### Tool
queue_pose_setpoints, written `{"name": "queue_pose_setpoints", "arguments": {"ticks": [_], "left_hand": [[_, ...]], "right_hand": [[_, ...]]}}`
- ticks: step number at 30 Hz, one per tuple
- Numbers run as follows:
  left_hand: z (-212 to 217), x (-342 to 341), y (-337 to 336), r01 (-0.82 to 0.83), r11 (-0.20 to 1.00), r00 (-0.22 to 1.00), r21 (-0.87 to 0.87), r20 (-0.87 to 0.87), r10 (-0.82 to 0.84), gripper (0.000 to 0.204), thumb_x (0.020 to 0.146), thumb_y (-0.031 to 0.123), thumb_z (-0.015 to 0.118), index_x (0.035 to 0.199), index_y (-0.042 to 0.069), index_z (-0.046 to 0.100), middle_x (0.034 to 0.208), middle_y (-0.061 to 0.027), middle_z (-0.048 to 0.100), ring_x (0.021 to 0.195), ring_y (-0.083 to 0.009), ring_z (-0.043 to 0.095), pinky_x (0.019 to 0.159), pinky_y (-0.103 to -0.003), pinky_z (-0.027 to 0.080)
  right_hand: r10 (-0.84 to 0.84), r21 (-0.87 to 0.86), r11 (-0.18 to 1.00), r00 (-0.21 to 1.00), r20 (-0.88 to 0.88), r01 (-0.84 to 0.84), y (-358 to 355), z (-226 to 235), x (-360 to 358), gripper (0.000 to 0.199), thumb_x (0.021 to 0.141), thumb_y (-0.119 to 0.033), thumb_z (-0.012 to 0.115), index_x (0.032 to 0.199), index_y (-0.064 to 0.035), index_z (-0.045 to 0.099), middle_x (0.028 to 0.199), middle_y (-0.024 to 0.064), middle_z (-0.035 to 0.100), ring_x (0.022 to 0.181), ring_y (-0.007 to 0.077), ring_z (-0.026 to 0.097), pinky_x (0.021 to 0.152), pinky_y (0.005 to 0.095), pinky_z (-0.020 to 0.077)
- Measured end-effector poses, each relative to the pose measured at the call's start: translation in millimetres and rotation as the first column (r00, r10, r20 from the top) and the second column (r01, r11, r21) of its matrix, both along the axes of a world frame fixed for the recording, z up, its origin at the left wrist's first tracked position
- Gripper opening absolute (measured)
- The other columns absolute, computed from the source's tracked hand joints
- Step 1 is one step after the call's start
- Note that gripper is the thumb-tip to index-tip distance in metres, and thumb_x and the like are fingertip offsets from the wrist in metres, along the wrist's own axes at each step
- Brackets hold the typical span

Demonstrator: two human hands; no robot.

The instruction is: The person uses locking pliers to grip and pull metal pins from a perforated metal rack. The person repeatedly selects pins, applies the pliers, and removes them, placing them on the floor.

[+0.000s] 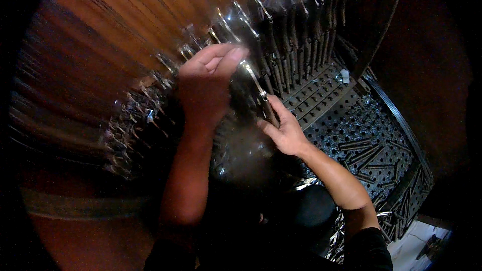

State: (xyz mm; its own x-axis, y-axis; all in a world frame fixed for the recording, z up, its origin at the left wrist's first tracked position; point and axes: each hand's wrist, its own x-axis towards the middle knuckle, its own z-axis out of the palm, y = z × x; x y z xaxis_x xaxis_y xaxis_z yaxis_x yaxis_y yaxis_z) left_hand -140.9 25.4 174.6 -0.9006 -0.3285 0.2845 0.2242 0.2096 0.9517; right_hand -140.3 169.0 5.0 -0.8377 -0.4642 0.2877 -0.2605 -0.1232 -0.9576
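My right hand (287, 129) wraps round the dark lower part of a rod-like piece (270, 111). A curved shiny metal arm (253, 79) rises from its top toward my left hand. My left hand (213, 61) is raised to the left of it, fingers bent in and thumb against them. Motion smears this hand a little, and whatever it may pinch is hidden. Just beyond stand several similar dark rods (286, 45) with bent shiny ends, upright in a row. More shiny-ended pieces (145, 108) crowd together to the left of my left forearm.
A slotted metal rack (319, 95) holds the feet of the upright rods. To its right lies a perforated metal tray (346, 128) with loose dark rods (364, 153) on it. Brown ribbed sheeting (115, 15) rises at the far left. A cord (394, 12) hangs at the right.
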Motion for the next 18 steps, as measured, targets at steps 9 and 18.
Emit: {"name": "queue_pose_setpoints", "arguments": {"ticks": [9, 18], "left_hand": [[-5, 0, 0, 0.112, 0.993, 0.994, -0.045, -0.004, -0.112, 0.027, 0.094, 0.021, 0.070, 0.107, -0.003, 0.069, 0.104, -0.0114, 0.075, 0.099, -0.0172, 0.069, 0.088, -0.029, 0.053], [-4, 1, 4, 0.067, 0.997, 0.996, -0.035, -0.052, -0.068, 0.021, 0.090, 0.014, 0.071, 0.101, -0.004, 0.071, 0.095, -0.0100, 0.074, 0.088, -0.0140, 0.070, 0.082, -0.026, 0.054]], "right_hand": [[-0.071, -0.041, 0.997, 0.997, 0.015, 0.071, -8, -20, -3, 0.053, 0.092, -0.004, 0.064, 0.142, -0.0027, 0.043, 0.131, 0.0074, 0.054, 0.124, 0.0170, 0.048, 0.108, 0.0319, 0.0369], [-0.052, -0.046, 0.998, 0.999, -0.014, 0.052, -2, 0, -1, 0.053, 0.091, -0.005, 0.063, 0.140, -0.0030, 0.045, 0.126, 0.0088, 0.056, 0.120, 0.0184, 0.050, 0.107, 0.0325, 0.0376]]}}
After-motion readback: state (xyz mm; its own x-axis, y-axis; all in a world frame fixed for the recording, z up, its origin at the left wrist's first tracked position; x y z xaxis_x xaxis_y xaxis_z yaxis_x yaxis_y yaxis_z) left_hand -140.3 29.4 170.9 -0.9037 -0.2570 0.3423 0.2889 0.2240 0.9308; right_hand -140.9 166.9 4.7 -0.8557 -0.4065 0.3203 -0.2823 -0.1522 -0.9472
